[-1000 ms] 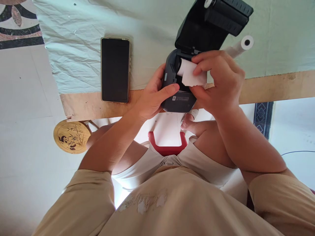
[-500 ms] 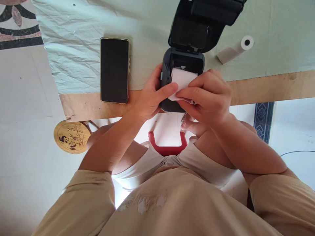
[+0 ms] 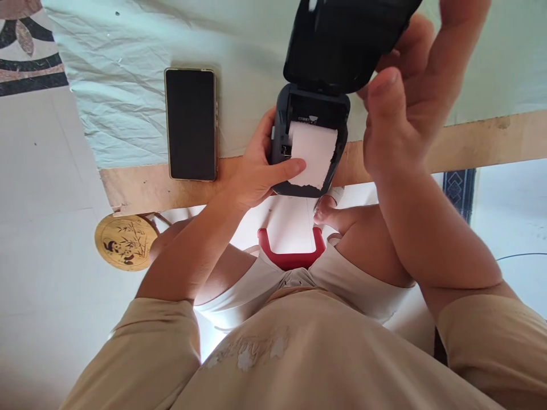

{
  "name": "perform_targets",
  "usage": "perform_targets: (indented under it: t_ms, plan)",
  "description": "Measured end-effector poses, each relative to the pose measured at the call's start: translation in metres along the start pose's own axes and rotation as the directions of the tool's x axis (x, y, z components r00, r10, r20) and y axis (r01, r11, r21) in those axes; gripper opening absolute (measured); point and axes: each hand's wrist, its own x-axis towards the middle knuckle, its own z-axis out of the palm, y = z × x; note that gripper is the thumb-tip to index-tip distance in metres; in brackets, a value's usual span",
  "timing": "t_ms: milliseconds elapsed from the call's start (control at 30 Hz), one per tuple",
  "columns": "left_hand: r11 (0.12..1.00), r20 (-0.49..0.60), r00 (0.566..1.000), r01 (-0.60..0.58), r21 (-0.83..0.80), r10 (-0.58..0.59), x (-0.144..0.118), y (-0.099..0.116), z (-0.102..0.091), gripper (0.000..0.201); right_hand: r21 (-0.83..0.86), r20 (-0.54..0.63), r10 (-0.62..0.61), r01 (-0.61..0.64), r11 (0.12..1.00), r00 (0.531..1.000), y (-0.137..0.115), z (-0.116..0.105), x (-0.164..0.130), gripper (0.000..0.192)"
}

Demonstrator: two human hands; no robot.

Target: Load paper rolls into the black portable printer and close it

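Observation:
A small dark printer (image 3: 280, 122) stands at the table's near edge with its lid (image 3: 342, 40) raised. A white paper strip (image 3: 311, 154) comes out of its bay and lies over the front. My left hand (image 3: 260, 171) grips the printer's left side, and its thumb presses the strip's lower left corner. My right hand (image 3: 410, 91) is up at the lid's right side, fingers against it and thumb pointing up. It covers the spot where a spare paper roll lay.
A black phone (image 3: 190, 123) lies face up on the pale green cloth (image 3: 128, 85), left of the printer. The wooden table edge (image 3: 470, 145) runs across. Below are a red stool (image 3: 290, 259), a round bamboo-print stool (image 3: 126, 239) and white floor.
My right hand let go of the paper strip and rose to the printer's lid. The strip now lies flat over the front, held by my left thumb. The spare roll is hidden.

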Motion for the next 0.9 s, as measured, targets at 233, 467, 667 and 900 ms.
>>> perform_targets:
  t_ms: [233, 467, 667, 900]
  plan:
    - [0.998, -0.050, 0.999, 0.013, -0.061, -0.016, -0.001, -0.002, -0.002, 0.053, -0.279, 0.211, -0.119, 0.177, 0.944, 0.970, 0.019, -0.008, -0.012, 0.017]
    - [0.998, -0.029, 1.000, -0.011, -0.056, 0.009, 0.001, -0.004, -0.002, 0.061, -0.226, 0.254, 0.005, 0.054, 0.973, 0.967, 0.021, -0.009, -0.015, 0.014]
    - [0.985, 0.039, 0.991, -0.123, -0.121, 0.128, 0.001, -0.005, -0.001, 0.046, 0.068, 0.202, 0.084, -0.100, 0.993, 0.976, 0.015, 0.004, -0.022, 0.029]
    - [0.993, 0.059, 0.995, -0.076, -0.091, 0.082, -0.003, 0.000, -0.001, 0.033, 0.261, 0.330, 0.385, -0.475, 0.840, 0.862, 0.018, 0.014, -0.027, 0.074]
